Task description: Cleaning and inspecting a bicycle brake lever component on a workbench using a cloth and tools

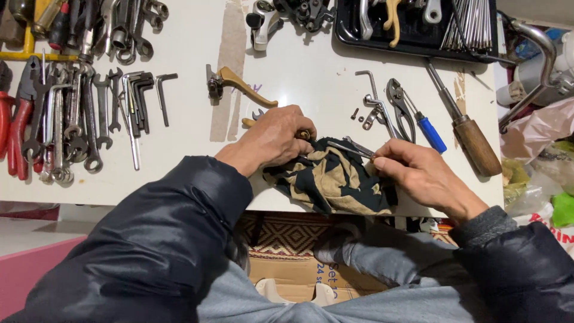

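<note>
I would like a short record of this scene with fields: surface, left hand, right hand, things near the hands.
surface: white table
left hand: left hand closed on a small part, at the rag's edge
right hand: right hand pinches a thin metal tool over the rag
near: gold lever, pliers, wooden-handled screwdriver, wrenches

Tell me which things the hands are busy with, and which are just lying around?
In use:
left hand
right hand
thin metal tool
black-and-tan rag

Lying about:
spanners
Allen keys
gold lever
pliers
blue-handled screwdriver
wooden-handled tool
black tray
</note>
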